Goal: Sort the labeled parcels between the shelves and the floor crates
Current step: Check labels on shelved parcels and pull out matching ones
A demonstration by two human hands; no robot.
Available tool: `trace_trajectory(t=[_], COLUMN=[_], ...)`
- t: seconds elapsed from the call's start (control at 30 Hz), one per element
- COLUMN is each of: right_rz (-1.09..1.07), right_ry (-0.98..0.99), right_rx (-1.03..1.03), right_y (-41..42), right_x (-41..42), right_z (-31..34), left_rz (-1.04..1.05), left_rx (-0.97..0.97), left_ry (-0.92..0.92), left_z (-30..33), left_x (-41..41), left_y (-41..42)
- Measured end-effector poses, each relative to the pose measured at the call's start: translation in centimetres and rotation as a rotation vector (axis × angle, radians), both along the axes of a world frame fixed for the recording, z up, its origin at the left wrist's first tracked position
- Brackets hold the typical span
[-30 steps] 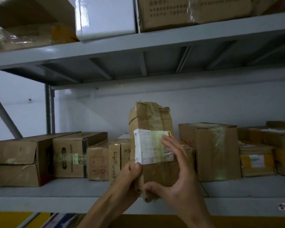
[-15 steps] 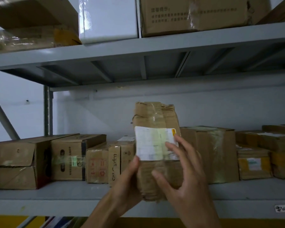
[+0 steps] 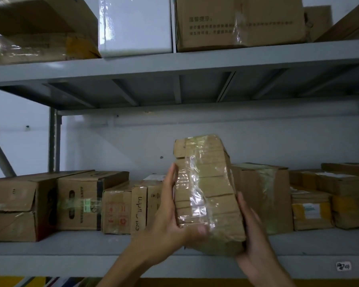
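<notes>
A: Head view — the taped parcel [image 3: 205, 193] is held upright in front of the middle shelf [image 3: 71, 245], at about 5 o'clock from frame centre. The white label that faced the camera half a second ago is gone from sight; only brown cardboard under glossy tape shows now. The parcel has been turned.

B: Grip?

A: Both hands are on it. The left hand [image 3: 170, 220] cups the left edge, fingers straight up along the side, thumb wrapped across the lower front. The right hand [image 3: 253, 235] lies against the right edge and lower corner, fingers extended along it. Its fingertips are hidden behind the box, so I cannot tell how far they curl.

B: Surroundings?

A: Neighbouring boxes [image 3: 122, 210] stand at 9 o'clock of the parcel on the same shelf, a taller box [image 3: 261, 195] just beside it at 3 o'clock. More cartons sit on the upper shelf [image 3: 174, 63] at 12 o'clock. No floor crates are in view.

B: Meaning for the task?

A: My reading — the label check looks finished, and placing comes next. Whether this one goes on the shelf or down to a crate, I cannot tell.
</notes>
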State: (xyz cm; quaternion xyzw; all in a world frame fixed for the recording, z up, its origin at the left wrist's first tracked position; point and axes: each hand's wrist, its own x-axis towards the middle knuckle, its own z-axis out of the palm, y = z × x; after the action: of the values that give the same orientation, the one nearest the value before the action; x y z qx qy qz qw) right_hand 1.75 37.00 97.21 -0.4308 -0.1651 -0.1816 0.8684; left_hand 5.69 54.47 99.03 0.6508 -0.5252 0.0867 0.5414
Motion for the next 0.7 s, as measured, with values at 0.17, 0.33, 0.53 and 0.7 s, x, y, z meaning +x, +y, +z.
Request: trace_trajectory(t=[0.17,0.33,0.53,0.7], right_rz=[-0.281,-0.588,-1.183,-1.261], right_ry=[0.141,0.041,0.083,0.144], right_rx=[-0.121,-0.896,-1.753,-1.822], right_y=[-0.4,-3.1,-7.6,-7.6], right_x=[3.8,7.2,13.0,14.8], right_z=[-0.6,-2.5,-3.1,-2.7], left_rz=[0.296,0.528,0.742,0.943], left_rx=[-0.091,0.118,0.665,0.882], left_ry=[-0.083,-0.159,-0.287,-0.595], left_z=[-0.3,1.0,2.3,-1.2], left_x=[0.4,4.8,9.6,12.1], left_y=[-1.0,-0.8,-3.9,-7.1])
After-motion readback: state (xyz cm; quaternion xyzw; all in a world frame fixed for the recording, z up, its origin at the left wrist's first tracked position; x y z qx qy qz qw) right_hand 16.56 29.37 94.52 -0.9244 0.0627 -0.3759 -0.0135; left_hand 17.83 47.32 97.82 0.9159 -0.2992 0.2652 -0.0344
